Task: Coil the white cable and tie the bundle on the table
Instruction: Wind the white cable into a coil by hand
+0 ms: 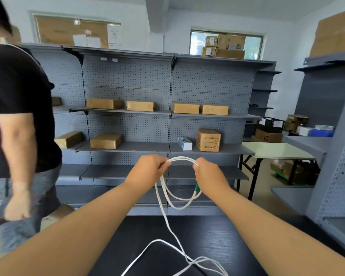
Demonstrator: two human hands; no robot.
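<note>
The white cable (168, 196) hangs in loose loops between my two hands, held up above the black table (217, 236). My left hand (147, 168) pinches the top of the loops on the left. My right hand (209, 174) grips the same loops on the right, and a green piece (198, 189) shows just below it. From the loops the cable runs down to the table, where more of it lies in slack curves (187, 259) near the front edge.
A person in a black shirt (18, 116) stands close at the left. Grey pegboard shelves (167, 114) with brown boxes face me beyond the table. A white folding table (275, 150) and another shelf unit (331, 136) stand at the right.
</note>
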